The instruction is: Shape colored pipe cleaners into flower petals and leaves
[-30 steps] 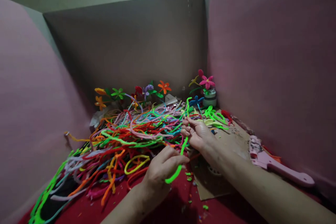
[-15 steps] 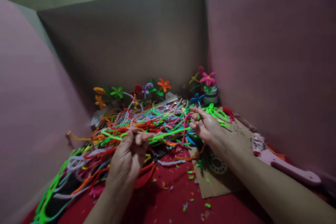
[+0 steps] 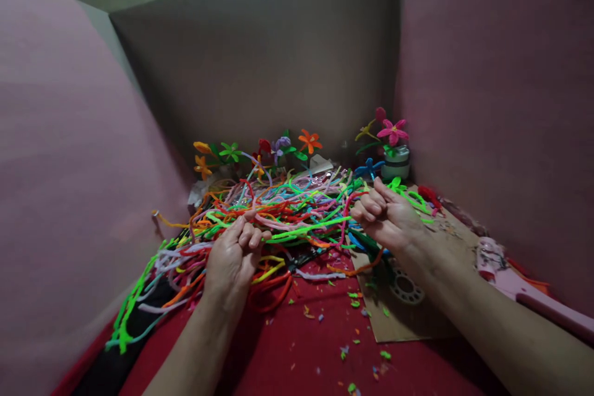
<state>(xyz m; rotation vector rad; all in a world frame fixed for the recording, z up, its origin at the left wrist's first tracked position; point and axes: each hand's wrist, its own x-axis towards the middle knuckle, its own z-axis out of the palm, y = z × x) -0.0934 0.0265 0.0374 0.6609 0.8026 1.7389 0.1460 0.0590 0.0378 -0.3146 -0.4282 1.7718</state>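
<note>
A bright green pipe cleaner (image 3: 309,228) stretches between my two hands, in front of a heap of colourful pipe cleaners (image 3: 283,198). At its left end, my left hand (image 3: 236,253) is closed with the thumb against bent fingers. The other end meets the curled fingers of my right hand (image 3: 387,218), thumb up; my fingers hide the exact grip. Under my right hand and wrist lie a cardboard sheet (image 3: 417,325) and a pale ring-shaped piece with holes (image 3: 408,288). Green pipe-cleaner loops (image 3: 415,199) are just beyond that hand.
Finished pipe-cleaner flowers (image 3: 310,141) line the back, with a pink flower (image 3: 393,132) above a pale green jar (image 3: 396,164). A pink tool (image 3: 515,281) lies at the right. Coloured clippings (image 3: 355,303) dot the red cloth (image 3: 278,346). Pink walls (image 3: 492,105) rise at the sides.
The view has swung a little left, so the scene sits further right. My right hand's fingers have curled in more, and my left fingers look more tightly folded.
</note>
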